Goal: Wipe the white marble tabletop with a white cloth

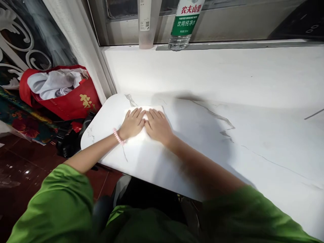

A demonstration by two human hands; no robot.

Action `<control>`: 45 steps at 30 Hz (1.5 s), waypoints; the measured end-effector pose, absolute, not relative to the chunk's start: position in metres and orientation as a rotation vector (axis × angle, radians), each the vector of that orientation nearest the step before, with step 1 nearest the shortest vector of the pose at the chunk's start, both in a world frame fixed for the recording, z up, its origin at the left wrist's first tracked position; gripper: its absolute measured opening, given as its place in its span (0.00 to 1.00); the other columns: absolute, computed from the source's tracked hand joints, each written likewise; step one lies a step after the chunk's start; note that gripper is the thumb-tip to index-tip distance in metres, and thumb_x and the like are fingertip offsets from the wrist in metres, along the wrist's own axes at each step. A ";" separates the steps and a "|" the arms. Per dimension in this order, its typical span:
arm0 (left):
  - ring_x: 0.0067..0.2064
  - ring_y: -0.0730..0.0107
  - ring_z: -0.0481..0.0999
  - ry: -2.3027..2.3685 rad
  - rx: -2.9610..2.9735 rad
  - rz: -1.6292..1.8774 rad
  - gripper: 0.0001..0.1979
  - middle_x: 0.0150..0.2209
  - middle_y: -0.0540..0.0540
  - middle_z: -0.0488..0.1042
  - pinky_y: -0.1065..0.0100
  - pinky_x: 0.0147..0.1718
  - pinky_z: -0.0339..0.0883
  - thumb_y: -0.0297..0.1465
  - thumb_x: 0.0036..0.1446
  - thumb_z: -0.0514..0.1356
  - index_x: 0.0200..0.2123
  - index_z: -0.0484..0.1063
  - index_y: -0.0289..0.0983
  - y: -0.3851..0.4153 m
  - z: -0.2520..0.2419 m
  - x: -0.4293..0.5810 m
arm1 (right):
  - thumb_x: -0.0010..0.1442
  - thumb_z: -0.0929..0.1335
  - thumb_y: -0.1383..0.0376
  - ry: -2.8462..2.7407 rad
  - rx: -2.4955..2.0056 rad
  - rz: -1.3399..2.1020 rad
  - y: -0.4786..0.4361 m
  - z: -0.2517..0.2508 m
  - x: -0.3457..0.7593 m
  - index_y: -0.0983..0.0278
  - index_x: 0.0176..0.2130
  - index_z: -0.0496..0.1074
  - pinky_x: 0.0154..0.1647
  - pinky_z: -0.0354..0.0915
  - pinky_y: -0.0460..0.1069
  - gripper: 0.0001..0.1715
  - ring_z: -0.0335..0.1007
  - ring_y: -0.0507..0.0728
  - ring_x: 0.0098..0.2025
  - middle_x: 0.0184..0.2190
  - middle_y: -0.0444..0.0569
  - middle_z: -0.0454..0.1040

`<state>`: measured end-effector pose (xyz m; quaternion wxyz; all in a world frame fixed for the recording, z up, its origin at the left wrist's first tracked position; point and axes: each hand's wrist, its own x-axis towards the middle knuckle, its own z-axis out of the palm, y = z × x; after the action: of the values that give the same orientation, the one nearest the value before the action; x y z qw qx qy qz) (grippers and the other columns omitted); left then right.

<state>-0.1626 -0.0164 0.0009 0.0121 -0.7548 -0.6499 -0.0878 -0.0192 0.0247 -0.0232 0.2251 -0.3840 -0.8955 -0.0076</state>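
Observation:
My left hand (132,123) and my right hand (158,125) lie flat side by side, fingers stretched out, pressing on a white sheet of paper (135,139) near the left corner of a white marble-patterned table (202,135). The thumbs nearly touch. A pink bead bracelet (117,136) circles my left wrist. Both arms wear green sleeves. The paper is hard to tell from the pale tabletop; only its edges show around the hands.
A water bottle with a green label (184,23) and a tall translucent cup (146,23) stand at the window ledge behind a white sill (215,71). A red bag (63,91) with cloth inside sits on the dark floor at left.

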 end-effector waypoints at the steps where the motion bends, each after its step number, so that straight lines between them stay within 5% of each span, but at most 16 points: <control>1: 0.71 0.56 0.53 -2.018 -2.355 -0.277 0.25 0.70 0.37 0.56 0.49 0.69 0.44 0.30 0.69 0.43 0.67 0.57 0.31 -0.038 0.001 -0.165 | 0.67 0.55 0.66 -2.480 -1.045 -0.018 0.005 -0.022 -0.020 0.80 0.62 0.64 0.67 0.51 0.63 0.30 0.59 0.69 0.66 0.63 0.68 0.65; 7: 0.71 0.57 0.53 -2.059 -2.323 -0.302 0.26 0.70 0.37 0.56 0.48 0.69 0.44 0.30 0.69 0.43 0.66 0.58 0.31 -0.139 0.006 -0.188 | 0.69 0.55 0.63 -2.523 -0.905 0.041 -0.085 -0.016 -0.041 0.82 0.63 0.63 0.68 0.49 0.64 0.32 0.56 0.70 0.68 0.64 0.70 0.63; 13: 0.71 0.57 0.53 -2.145 -2.306 -0.289 0.26 0.70 0.37 0.57 0.48 0.69 0.45 0.31 0.68 0.43 0.66 0.58 0.31 -0.156 0.011 -0.218 | 0.68 0.57 0.64 -2.563 -0.895 0.109 -0.098 -0.010 -0.073 0.82 0.63 0.63 0.69 0.47 0.64 0.32 0.55 0.71 0.67 0.64 0.70 0.63; 32: 0.69 0.66 0.57 -2.061 -2.408 -0.265 0.26 0.68 0.42 0.61 0.61 0.68 0.46 0.30 0.65 0.46 0.65 0.63 0.34 0.086 0.010 -0.322 | 0.66 0.58 0.67 -2.338 -1.162 0.125 0.105 -0.017 -0.183 0.80 0.54 0.70 0.62 0.51 0.61 0.25 0.63 0.70 0.59 0.53 0.70 0.73; 45: 0.71 0.61 0.53 -2.101 -2.277 -0.228 0.26 0.70 0.41 0.57 0.53 0.69 0.44 0.31 0.68 0.43 0.67 0.59 0.34 -0.049 0.002 -0.306 | 0.68 0.56 0.65 -2.526 -1.018 0.151 -0.014 -0.002 -0.153 0.83 0.64 0.60 0.69 0.45 0.63 0.32 0.54 0.70 0.68 0.65 0.71 0.62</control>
<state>-0.3061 -0.0489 0.0025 0.0177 -0.7328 -0.6763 -0.0735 -0.1532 -0.0138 -0.0020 0.2053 -0.3654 -0.9063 0.0542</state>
